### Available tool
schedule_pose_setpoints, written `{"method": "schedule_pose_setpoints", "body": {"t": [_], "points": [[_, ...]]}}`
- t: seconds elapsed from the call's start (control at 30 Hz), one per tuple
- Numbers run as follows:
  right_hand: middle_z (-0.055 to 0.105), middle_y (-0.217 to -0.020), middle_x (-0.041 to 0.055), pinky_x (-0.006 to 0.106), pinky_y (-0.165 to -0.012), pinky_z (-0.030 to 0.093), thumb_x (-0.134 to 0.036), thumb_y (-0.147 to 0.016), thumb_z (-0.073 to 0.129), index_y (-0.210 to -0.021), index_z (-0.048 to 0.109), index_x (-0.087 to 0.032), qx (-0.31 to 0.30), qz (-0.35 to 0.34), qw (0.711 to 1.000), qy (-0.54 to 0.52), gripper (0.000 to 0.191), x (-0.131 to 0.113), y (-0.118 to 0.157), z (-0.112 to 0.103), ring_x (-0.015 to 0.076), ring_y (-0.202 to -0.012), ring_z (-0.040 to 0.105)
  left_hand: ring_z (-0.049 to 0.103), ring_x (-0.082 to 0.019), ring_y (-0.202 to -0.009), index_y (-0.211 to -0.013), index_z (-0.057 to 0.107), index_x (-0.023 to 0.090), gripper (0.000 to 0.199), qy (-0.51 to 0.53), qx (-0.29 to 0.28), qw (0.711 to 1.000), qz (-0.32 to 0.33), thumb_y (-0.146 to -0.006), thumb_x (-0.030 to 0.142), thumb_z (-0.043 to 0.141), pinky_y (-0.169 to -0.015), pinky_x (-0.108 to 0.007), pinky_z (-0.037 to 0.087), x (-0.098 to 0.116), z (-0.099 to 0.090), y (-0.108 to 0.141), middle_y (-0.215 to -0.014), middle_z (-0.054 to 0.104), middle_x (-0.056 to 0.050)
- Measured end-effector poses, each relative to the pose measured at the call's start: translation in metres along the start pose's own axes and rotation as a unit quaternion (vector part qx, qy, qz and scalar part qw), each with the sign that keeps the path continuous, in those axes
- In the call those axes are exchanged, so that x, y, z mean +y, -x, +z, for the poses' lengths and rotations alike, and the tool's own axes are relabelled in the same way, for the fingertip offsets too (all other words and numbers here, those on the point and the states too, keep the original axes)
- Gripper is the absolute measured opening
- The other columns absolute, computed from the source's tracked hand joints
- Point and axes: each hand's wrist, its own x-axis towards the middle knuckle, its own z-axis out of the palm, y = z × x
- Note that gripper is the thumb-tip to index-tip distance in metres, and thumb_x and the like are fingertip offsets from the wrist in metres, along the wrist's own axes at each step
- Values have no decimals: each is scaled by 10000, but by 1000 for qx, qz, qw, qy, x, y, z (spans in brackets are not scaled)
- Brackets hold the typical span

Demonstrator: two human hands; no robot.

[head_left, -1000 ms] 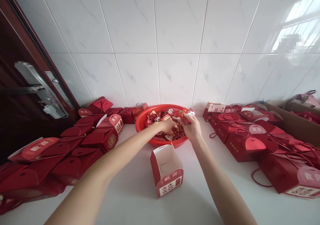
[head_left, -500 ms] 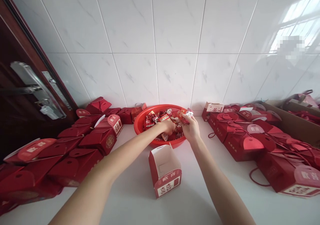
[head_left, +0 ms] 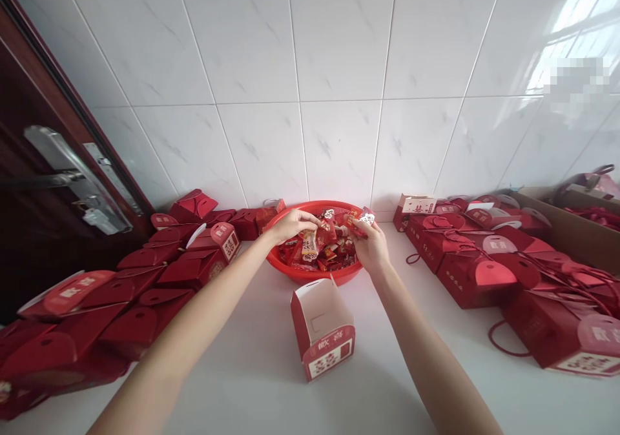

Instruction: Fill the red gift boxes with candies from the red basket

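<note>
My right hand (head_left: 372,244) is closed on red-and-white wrapped candies (head_left: 367,216) above the right rim of a red plastic basket (head_left: 290,273). Over the basket's left part is my left hand (head_left: 290,224), its thumb and fingers pinched together beside the wrapped candies (head_left: 310,246); what sits between the fingertips, if anything, is hidden. Many small red, gold and white wrapped candies fill the basket. In front of it stands a red-and-white gift box (head_left: 329,357), its top open and its pale inside bare.
Closed red gift boxes (head_left: 179,267) are grouped at the left, and more corded boxes (head_left: 477,280) at the right. A cardboard carton (head_left: 562,228) stands far right. A tiled wall (head_left: 339,144) rises behind; a dark door (head_left: 29,228) is at the left.
My left hand has come up out of the candies and moved left and upward. My right hand stays near the basket's right rim, still holding candies. The view has shifted slightly.
</note>
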Motion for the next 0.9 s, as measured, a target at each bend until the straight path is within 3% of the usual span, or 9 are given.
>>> {"method": "schedule_pose_setpoints", "body": {"t": [0.2,0.37,0.57,0.7,0.9], "points": [[745,-765,-16,284,-742,596,-147,-624,815,-727,658,-213,-17,-8,1000,20,199,-1,3,2,178,-809,726,629,-161,-743,-870,779,177,228,94,46,995,-5,-700,293,682,-693,-283,502,3,5,3,-841,744,-32],[763,-794,8,297,-715,596,-182,-610,829,-759,690,-196,-47,-19,998,48,205,0,7,5,189,-778,723,628,-150,-723,-864,741,165,242,150,52,987,-15,-691,335,741,-702,-292,502,12,11,6,-821,725,-27],[754,-770,1,295,-637,582,-215,-581,853,-788,698,-191,-54,-20,996,64,260,1,11,6,185,-699,710,648,-156,-743,-851,726,165,230,120,16,992,-30,-665,288,779,-734,-302,517,16,16,7,-804,722,-11],[758,-769,8,310,-659,593,-218,-557,849,-761,693,-190,-45,-26,997,58,259,1,10,7,185,-687,706,666,-172,-842,-848,729,169,236,145,52,987,-41,-620,218,766,-770,-290,521,15,17,7,-881,745,-23],[760,-755,8,318,-669,600,-235,-547,858,-755,703,-194,-36,-26,997,64,263,2,9,6,192,-697,706,670,-175,-778,-808,756,182,247,198,61,976,-72,-568,213,803,-790,-324,535,15,12,10,-804,749,-18]]}}
